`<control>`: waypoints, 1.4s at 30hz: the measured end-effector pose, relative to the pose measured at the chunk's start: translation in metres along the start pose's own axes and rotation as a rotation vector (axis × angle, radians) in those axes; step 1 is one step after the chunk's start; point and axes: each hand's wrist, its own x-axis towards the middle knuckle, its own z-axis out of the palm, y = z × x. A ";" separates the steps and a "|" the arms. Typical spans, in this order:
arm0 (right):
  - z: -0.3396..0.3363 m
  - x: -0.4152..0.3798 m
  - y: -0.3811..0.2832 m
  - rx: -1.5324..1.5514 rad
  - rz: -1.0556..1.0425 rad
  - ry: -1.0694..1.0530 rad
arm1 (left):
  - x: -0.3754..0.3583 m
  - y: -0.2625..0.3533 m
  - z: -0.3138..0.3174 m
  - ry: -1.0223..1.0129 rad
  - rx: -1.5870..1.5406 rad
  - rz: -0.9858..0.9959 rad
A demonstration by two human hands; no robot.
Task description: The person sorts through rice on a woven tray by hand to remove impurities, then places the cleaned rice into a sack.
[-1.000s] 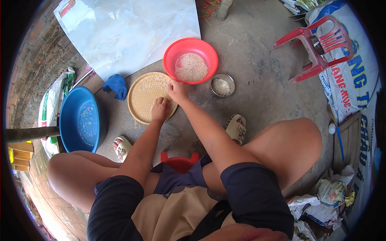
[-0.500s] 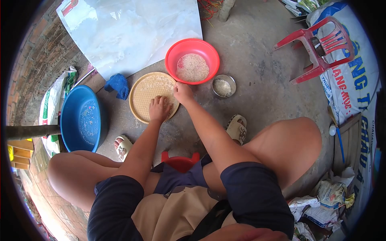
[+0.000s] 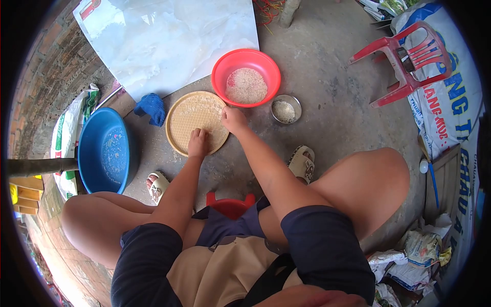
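At the far left of the frame a printed sack (image 3: pixel 71 128) is seen against the brick wall, partly hidden by a blue basin (image 3: pixel 105 151) which stands on the concrete floor. A dark pole (image 3: pixel 41 166) is cut off by the left edge and touches the basin rim. Above, in the upper left, a pale sheet (image 3: pixel 163 41) is laid on the ground, and a blue cloth (image 3: pixel 151 108) is crumpled just beside its lower edge.

In the centre a round woven tray (image 3: pixel 192 115) is placed flat on the floor, with a thin layer of grains on it. The left hand (image 3: pixel 197 143) is laid on the lower part of the tray, fingers bent down; whether something is pinched under them cannot be told. The right hand (image 3: pixel 234 120) is set at the right rim of the tray, near the red bowl (image 3: pixel 246 77) of rice; its fingertips are hidden, so its grip cannot be told. The two hands are apart.

To the right a small metal bowl (image 3: pixel 286 109) with grains is seen, and in the upper right a red plastic chair (image 3: pixel 404 61) stands tilted before a large printed bag (image 3: pixel 455 112).
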 end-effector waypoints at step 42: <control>0.046 0.028 -0.036 1.165 0.710 -0.517 | 0.126 0.033 -0.073 -0.022 -1.739 -1.160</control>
